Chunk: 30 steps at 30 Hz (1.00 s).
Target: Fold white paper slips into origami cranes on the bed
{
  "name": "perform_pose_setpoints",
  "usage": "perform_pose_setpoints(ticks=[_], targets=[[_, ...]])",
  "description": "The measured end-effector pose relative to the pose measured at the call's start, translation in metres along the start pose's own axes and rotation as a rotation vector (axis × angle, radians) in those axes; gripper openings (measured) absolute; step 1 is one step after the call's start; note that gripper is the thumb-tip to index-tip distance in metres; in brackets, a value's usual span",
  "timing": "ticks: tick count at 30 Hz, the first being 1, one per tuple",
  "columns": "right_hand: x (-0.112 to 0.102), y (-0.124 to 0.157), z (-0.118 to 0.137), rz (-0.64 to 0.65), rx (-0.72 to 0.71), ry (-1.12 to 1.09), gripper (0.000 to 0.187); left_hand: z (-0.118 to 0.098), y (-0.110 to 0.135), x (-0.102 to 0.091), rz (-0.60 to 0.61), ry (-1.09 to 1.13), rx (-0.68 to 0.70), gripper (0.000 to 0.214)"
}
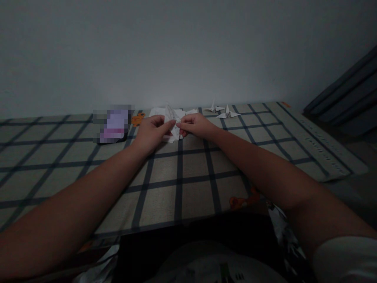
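1. Background: a plain pale grey wall [188, 51] fills the upper half of the view.

2. Support surface: a beige cloth with a dark blue grid pattern [188, 184] covers the flat surface from the wall to the person's lap. The pictures do not show what lies under the cloth. 1 orange printed figure [138, 118] sits near the wall; another [244, 201] sits near the right forearm.

3. Right margin: a dark grey striped panel [344, 98] stands beyond the cloth edge. Its type cannot be identified.

4. Blurred item: a dark flat object with a pixelated purple face [113, 126] lies on the cloth, just left of the left hand.

5. Loose stock: flat white paper sheets [157, 112] lie on the cloth directly behind the hands, close to the wall.

6. Hands: the left hand [153, 131] and the right hand [196, 125] meet at the centre of the cloth, fingertips nearly touching.

7. Work piece: a small, partly folded white paper piece [173, 118] stands between the 2 hands, raised slightly above the cloth. The grip of each hand is closed on it, thumb against forefinger, the left on its left side and the right on its right side.

8. Finished pieces: 2 small white folded paper cranes [228, 113] stand on the cloth to the right of the right hand, near the wall, side by side and apart from the hands.
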State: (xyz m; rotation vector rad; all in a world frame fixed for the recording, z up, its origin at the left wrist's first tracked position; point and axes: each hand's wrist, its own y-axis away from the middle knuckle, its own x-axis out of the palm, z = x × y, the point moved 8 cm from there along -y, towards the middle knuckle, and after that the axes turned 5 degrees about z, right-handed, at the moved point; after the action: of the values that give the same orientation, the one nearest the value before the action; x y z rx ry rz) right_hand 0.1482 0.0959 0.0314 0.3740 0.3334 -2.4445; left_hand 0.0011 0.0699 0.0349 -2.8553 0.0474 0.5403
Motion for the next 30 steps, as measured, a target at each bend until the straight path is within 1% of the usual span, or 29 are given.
perform_pose_setpoints(ticks=[5,7,10,13,15,17,19,23,27,30], targets=[[0.003,0.000,0.003,0.061,-0.055,0.095,0.028,0.017,-0.005,0.004,0.030,0.166,-0.062,0.022],[0.003,0.001,0.005,0.069,-0.072,0.110,0.027,0.021,-0.006,0.005,0.029,0.204,-0.080,0.023],[0.004,0.001,0.007,0.089,-0.092,0.105,0.026,0.020,-0.006,0.006,0.016,0.270,-0.107,0.023],[0.006,0.000,0.008,0.107,-0.119,0.100,0.024,0.019,-0.006,0.011,0.040,0.431,-0.135,0.022],[0.006,-0.001,0.007,0.110,-0.132,0.098,0.025,0.020,-0.007,0.014,0.056,0.493,-0.143,0.023],[0.006,-0.003,0.005,0.102,-0.132,0.084,0.027,0.022,-0.008,0.012,0.045,0.463,-0.133,0.026],[0.005,-0.004,0.003,0.089,-0.125,0.062,0.029,0.023,-0.008,0.009,0.024,0.386,-0.100,0.029],[0.004,-0.004,0.004,0.070,-0.114,0.061,0.030,0.017,-0.005,0.006,0.018,0.285,-0.042,0.032],[0.004,-0.002,0.005,0.068,-0.102,0.109,0.028,0.014,-0.002,0.009,0.019,0.311,-0.079,0.024],[0.004,-0.002,0.004,0.072,-0.110,0.104,0.029,0.016,-0.004,0.010,0.032,0.343,-0.085,0.020]])
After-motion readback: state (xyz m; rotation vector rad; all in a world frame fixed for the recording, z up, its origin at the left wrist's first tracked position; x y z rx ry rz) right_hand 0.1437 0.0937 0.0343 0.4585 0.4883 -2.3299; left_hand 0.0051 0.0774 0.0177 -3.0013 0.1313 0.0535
